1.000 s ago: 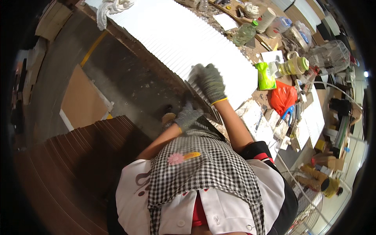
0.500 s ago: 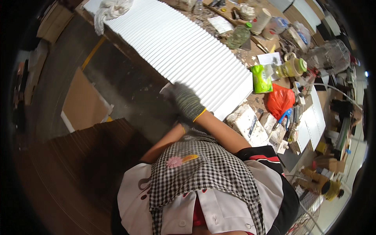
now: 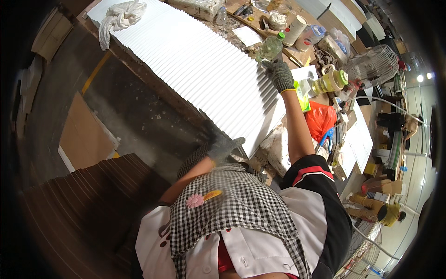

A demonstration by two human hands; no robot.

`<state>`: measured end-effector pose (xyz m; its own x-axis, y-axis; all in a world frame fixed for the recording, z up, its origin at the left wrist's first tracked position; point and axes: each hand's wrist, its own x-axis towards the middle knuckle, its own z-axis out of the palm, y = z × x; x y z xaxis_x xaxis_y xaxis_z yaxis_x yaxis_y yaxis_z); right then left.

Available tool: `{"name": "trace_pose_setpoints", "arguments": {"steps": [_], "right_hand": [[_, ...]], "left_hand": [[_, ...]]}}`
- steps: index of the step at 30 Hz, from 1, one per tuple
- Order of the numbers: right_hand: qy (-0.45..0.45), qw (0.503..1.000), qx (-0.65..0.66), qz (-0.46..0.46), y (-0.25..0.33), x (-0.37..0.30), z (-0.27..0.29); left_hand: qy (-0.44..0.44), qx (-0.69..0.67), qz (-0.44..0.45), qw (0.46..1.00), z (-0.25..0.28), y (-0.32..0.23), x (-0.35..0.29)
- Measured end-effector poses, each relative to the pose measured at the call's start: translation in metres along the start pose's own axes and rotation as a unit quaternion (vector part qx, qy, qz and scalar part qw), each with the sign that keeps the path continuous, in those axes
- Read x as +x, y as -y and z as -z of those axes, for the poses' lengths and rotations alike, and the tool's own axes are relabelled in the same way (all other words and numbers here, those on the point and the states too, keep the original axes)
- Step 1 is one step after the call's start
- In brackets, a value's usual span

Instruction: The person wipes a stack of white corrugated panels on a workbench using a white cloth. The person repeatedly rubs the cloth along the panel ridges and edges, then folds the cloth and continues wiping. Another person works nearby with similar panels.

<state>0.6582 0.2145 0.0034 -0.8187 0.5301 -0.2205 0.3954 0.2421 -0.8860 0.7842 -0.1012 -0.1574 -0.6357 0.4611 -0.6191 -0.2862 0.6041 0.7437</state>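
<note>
A stack of white sheets [image 3: 195, 60], fanned so that its edges form many ridges, lies along the bench. My right hand [image 3: 280, 76], in a dark grey knitted glove with a yellow cuff, is over its far right edge. Its fingers are curled, with a small pale bit at the tips that I cannot make out. My left hand [image 3: 223, 146], also gloved and blurred, is at the stack's near corner, close to my checked apron [image 3: 241, 190]. Its thumb points right, apart from the other fingers, and nothing shows in it.
A white cloth [image 3: 121, 18] rests on the stack's far left end. Beyond my right hand stand a green-capped bottle [image 3: 271, 47], a yellow-green bottle [image 3: 327, 83] and a red plastic bag [image 3: 320, 118]. Brown boards [image 3: 88, 195] are piled at lower left.
My right hand has swung from the stack's near edge across to its far right edge. My left hand, mostly hidden before, now shows at the near corner. The view has shifted slightly.
</note>
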Motion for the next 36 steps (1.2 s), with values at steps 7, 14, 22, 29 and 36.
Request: {"name": "trace_pose_setpoints", "arguments": {"steps": [7, 14, 22, 29, 36], "right_hand": [[0.244, 0.743, -0.365, 0.505, -0.004, -0.082, -0.042], [0.058, 0.996, 0.058, -0.03, -0.011, 0.012, 0.017], [0.282, 0.907, -0.295, 0.101, -0.008, -0.048, -0.037], [0.063, 0.991, -0.042, 0.111, -0.021, 0.064, 0.013], [0.266, 0.755, -0.454, 0.391, 0.002, -0.04, -0.071]], "left_hand": [[0.181, -0.175, 0.061, 0.966, 0.021, -0.022, -0.025], [0.201, -0.029, -0.069, 0.977, 0.018, -0.022, -0.019], [0.17, -0.123, 0.13, 0.969, 0.041, -0.071, -0.052], [0.149, -0.14, 0.033, 0.978, 0.028, -0.042, -0.039], [0.142, -0.123, 0.062, 0.98, 0.033, -0.043, -0.038]]}}
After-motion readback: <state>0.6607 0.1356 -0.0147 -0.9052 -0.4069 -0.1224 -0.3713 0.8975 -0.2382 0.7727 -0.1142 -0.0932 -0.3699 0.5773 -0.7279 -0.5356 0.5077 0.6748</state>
